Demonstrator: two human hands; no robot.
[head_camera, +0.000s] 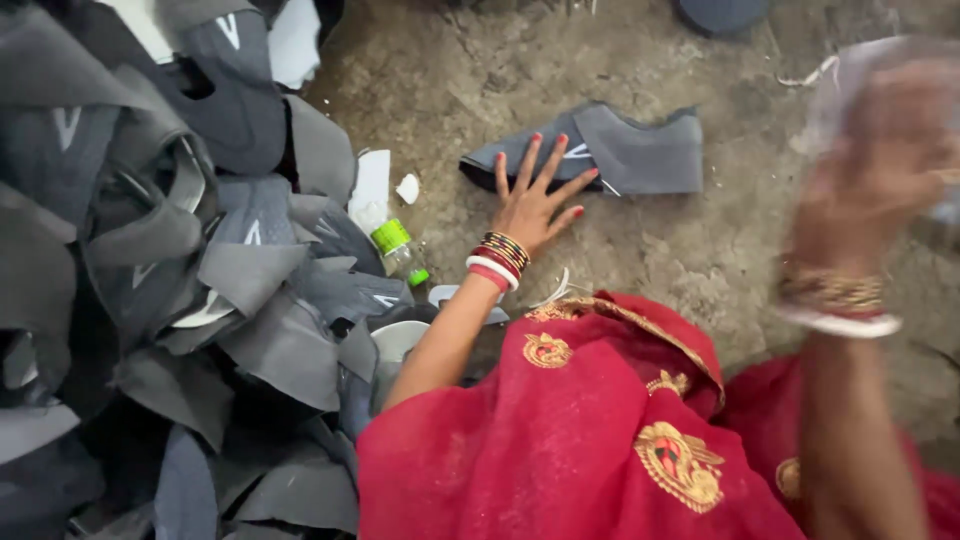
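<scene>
A rough, dusty concrete floor (700, 250) is seen from above, grey-brown, cracked and strewn with small scraps. No wall or furniture is shown; only the floor and what lies on it fill the view.

A flat grey shoe upper (620, 150) with a small pale mark is laid on the floor, taken here as the landmark. The left hand (535, 195) is pressed flat against its near left end, fingers spread wide and relaxed, nothing gripped; red and gold bangles (497, 260) are worn at the wrist. Well to the left of the shoe upper a large heap of similar grey cut pieces (180, 280) is piled, several bearing pale marks. Between heap and shoe upper a small clear bottle with a green cap (398, 248) is lying, with white scraps (372, 185) beside it. Nearer the camera than the shoe upper, red cloth with gold embroidered motifs (590, 440) is draped over the lap.

To the right of the shoe upper the right hand (880, 150) is raised and heavily blurred; something pale and translucent (860, 75) is seen around it, but whether it is gripped, and whether the fingers are closed, cannot be told. A dark rounded object (720, 15) beyond the shoe upper is cut off by the top edge and cannot be identified. The heap is cropped at the left and bottom edges.
</scene>
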